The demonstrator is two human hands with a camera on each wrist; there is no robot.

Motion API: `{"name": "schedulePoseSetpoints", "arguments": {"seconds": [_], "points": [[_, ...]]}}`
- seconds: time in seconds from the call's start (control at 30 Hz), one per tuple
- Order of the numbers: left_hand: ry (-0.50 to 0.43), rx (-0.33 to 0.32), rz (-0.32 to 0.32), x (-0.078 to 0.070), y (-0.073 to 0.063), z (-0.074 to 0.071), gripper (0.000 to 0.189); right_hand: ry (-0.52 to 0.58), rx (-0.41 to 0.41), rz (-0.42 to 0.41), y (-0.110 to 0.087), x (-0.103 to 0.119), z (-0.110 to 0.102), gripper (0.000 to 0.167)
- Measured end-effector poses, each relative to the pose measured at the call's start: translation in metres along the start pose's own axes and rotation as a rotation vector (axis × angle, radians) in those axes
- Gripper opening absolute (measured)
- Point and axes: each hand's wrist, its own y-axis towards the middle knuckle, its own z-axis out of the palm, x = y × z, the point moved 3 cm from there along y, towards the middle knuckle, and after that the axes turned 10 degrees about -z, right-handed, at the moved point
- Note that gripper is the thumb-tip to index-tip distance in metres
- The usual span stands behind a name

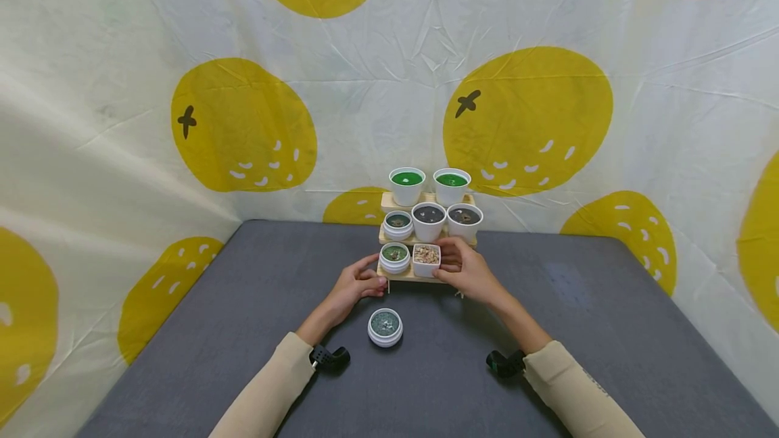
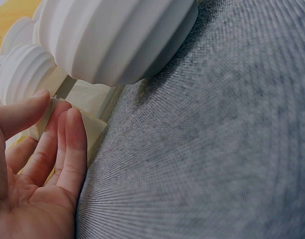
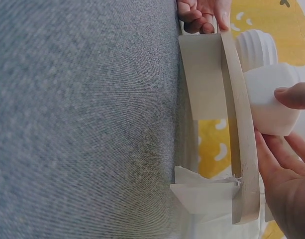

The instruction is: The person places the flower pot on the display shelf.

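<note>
A three-step wooden stand holds several small white pots. At its lower left end my left hand grips the bottom step, thumb on top and fingers curled beneath, as the right wrist view shows. My right hand holds a square white pot with a tan, chip-like filling, thumb on one side and fingers around the other. That pot is on the bottom step, beside a ribbed round pot with a green filling. Another ribbed pot with a grey-green filling stands on the table, in front of the stand.
Two cups with dark filling and a smaller ribbed pot occupy the middle step. Two cups with bright green filling top the stand. The dark grey table meets a white curtain with yellow fruit prints behind.
</note>
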Motion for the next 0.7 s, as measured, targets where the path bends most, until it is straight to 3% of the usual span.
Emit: {"name": "schedulePoseSetpoints", "arguments": {"seconds": [0.7], "points": [[-0.005,0.025,0.009,-0.0012,0.0002,0.0012,0.071,0.019,-0.022,-0.008,-0.0004,-0.0028,-0.0013,0.056]]}}
